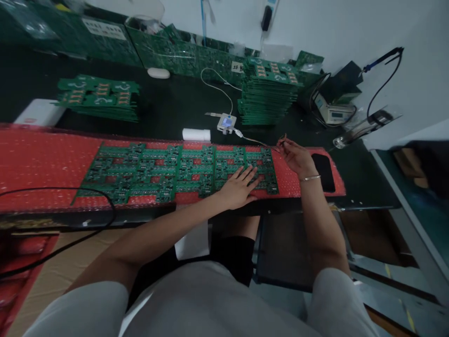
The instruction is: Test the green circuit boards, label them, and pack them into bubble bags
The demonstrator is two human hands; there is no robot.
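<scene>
My left hand (239,188) lies flat with spread fingers on the right end of a row of green circuit boards (159,169). The boards rest on a red bubble-wrap sheet (45,164). Above the sheet, right of the boards, my right hand (296,155) pinches the end of a thin cable (256,141). That cable runs left to a small white device (227,122) with a lit screen. What tips the cable at my fingers is too small to make out. Just right of my right wrist a black phone (323,173) lies on the sheet.
Tall board stacks stand behind, one at right (268,98) and one at left (100,99). A white cylinder (196,135) lies behind the boards. A black cable (108,199) loops over the left front edge. At far right are a scale (335,113) and a clear tube (368,126).
</scene>
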